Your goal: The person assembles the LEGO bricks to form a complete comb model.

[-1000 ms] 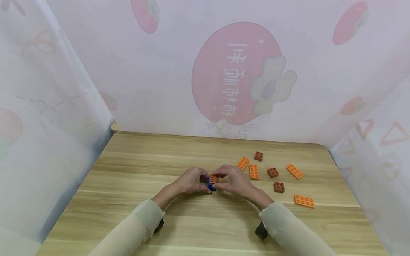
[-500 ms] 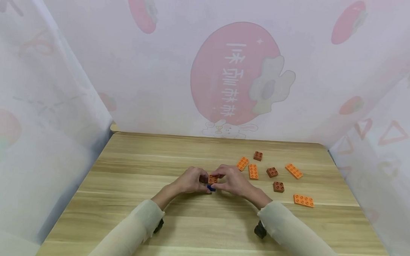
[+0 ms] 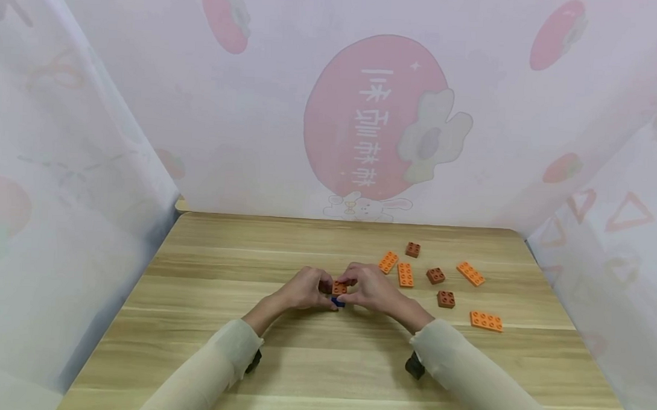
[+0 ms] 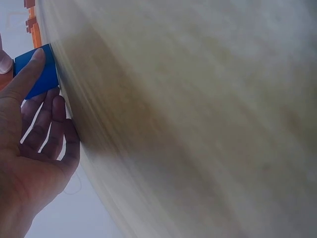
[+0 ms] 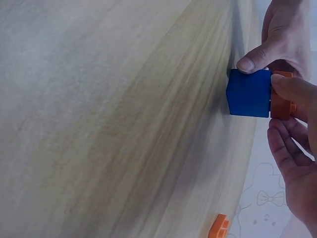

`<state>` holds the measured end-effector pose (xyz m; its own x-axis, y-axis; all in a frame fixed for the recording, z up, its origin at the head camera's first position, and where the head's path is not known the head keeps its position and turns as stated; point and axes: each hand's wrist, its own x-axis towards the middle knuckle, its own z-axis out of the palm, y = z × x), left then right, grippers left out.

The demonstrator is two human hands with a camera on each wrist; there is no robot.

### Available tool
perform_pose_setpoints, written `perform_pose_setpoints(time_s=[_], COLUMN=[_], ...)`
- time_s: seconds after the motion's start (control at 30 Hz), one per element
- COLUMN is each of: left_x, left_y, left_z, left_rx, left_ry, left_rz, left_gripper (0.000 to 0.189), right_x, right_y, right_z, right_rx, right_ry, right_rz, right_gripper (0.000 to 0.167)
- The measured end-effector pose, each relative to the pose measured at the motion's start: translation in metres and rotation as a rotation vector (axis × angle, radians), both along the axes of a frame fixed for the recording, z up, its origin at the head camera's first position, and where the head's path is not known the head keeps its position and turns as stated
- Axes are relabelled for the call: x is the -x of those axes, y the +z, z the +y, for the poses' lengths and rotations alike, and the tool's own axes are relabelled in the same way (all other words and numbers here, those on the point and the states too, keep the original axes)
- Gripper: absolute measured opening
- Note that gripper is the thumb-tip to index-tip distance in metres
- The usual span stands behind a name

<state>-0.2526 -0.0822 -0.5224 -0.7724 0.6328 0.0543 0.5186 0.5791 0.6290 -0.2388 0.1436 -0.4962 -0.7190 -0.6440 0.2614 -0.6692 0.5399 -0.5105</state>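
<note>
Item: blue block (image 5: 247, 94), upright mid-tabletop (image 3: 234, 250), base apparently resting on wood. Left hand (image 3: 305, 288) pinches it between thumb and fingers, we judge for steadiness.

Item: held brown brick (image 3: 339, 288), studs up, directly atop blue block. Right hand (image 3: 374, 289) pinches its near and far sides, presumably for alignment, leaving studs uncovered. Fully seated or not: we cannot tell.

Stock: four orange bricks (image 3: 406, 275), three loose brown bricks (image 3: 446, 299), scattered right, studs up, probably for easy right-side reach.
</note>
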Motion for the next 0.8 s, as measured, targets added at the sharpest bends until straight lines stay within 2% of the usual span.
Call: perform_pose_setpoints(time_s=[0.27,0.8], left_x=[-0.0002,0.0005], left_y=[-0.0013,-0.0005], left_z=[0.0007,0.0001], left_rx=[-0.018,-0.021], left_ry=[-0.011,-0.007], left_rz=[-0.012,-0.019], left_gripper=[0.026,0.026], right_x=[-0.0008,-0.0042], right_y=[0.0010,-0.0066], right_z=[-0.0022,-0.0018], right_rx=[-0.023,0.037], right_ry=[-0.014,-0.046], right_rz=[-0.013,-0.015], right_gripper=[0.030,0.035])
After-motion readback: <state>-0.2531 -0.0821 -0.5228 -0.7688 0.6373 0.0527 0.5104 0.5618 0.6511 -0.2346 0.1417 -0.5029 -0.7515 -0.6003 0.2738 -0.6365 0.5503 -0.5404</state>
